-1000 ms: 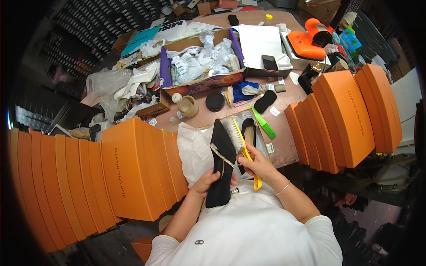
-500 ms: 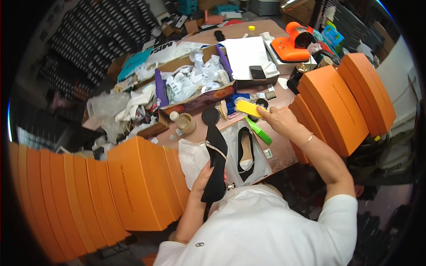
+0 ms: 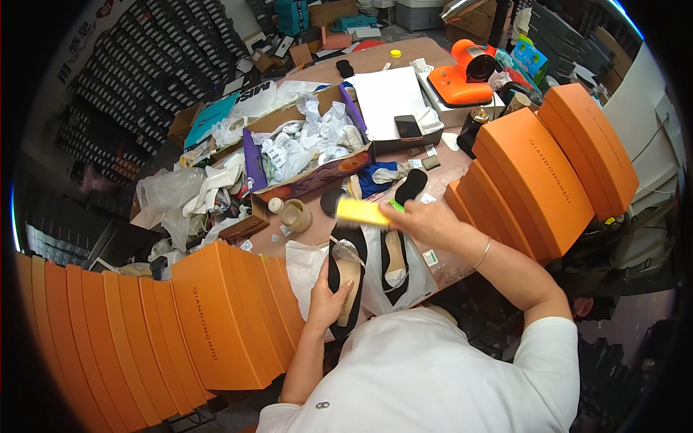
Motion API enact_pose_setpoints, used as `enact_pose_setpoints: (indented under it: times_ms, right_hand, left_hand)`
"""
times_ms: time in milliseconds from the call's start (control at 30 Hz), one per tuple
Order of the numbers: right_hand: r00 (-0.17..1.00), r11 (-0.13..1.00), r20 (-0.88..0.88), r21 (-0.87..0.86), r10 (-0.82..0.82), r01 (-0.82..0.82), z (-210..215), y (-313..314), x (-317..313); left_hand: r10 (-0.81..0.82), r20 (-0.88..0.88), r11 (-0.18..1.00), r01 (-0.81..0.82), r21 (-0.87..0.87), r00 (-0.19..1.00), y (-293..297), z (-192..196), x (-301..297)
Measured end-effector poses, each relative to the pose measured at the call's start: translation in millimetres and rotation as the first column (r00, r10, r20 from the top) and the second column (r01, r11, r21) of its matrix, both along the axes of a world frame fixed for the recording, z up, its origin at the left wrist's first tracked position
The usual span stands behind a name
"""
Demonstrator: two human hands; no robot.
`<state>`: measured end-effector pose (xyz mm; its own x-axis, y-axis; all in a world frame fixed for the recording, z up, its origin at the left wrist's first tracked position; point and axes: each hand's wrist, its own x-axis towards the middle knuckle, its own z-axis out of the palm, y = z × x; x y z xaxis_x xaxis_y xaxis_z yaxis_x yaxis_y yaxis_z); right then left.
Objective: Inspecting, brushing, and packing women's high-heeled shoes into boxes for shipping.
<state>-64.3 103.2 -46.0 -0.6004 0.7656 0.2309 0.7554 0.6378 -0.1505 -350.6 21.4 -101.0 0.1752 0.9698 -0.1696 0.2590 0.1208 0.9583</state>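
My left hand (image 3: pixel 326 302) grips a black shoe (image 3: pixel 349 285) upright in front of my chest, its beige insole facing me and a glittery strap near the toe. My right hand (image 3: pixel 432 222) pinches a yellow brush (image 3: pixel 359 212), blurred by motion, just above the shoe's toe. A second black shoe (image 3: pixel 394 268), with white stuffing inside, lies on white tissue paper (image 3: pixel 419 285) at the table's near edge. Behind my right fingers a bit of a green brush (image 3: pixel 396 206) shows; the rest is hidden.
Orange shoeboxes (image 3: pixel 231 317) stand in a row at the left, and more orange boxes (image 3: pixel 530 177) at the right. Beyond the shoes are a jar (image 3: pixel 296 216), a purple box (image 3: pixel 314 177) of crumpled paper, a phone (image 3: pixel 408 127) on a white box and an orange machine (image 3: pixel 462 76).
My right hand has brought the yellow brush left and nearer, over the held shoe. My left hand has turned that shoe so its insole now faces me.
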Motion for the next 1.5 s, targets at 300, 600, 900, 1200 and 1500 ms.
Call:
enact_pose_setpoints:
  times_ms: [300, 600, 900, 1200, 1500]
  right_hand:
    - [0.904, 0.883, 0.202, -0.217, -0.377, 0.416, -28, 34, 34]
    - [0.092, 0.323, -0.446, -0.760, -0.890, -0.563, -48, -19, -73]
    - [-0.097, 0.402, -0.454, -0.644, -0.886, -0.651, -83, -18, -85]
    - [0.907, 0.953, -0.295, 0.143, 0.300, -0.268, -25, -55, -49]
    - [0.961, 0.962, -0.097, 0.116, 0.260, -0.249, -17, -51, -31]
  left_hand:
    - [0.025, -0.360, 0.983, 0.043, 0.181, 0.933, -16, 10, -5]
    - [0.018, 0.049, 0.999, -0.020, 0.031, 0.999, -13, 10, -14]
    - [0.307, 0.951, 0.787, 0.548, -0.282, 0.047, -42, -4, 10]
    - [0.365, 0.731, 0.875, 0.055, -0.480, 0.576, -12, 11, 9]
    - [0.305, 0.706, 0.940, -0.083, -0.331, 0.640, 1, 2, 3]
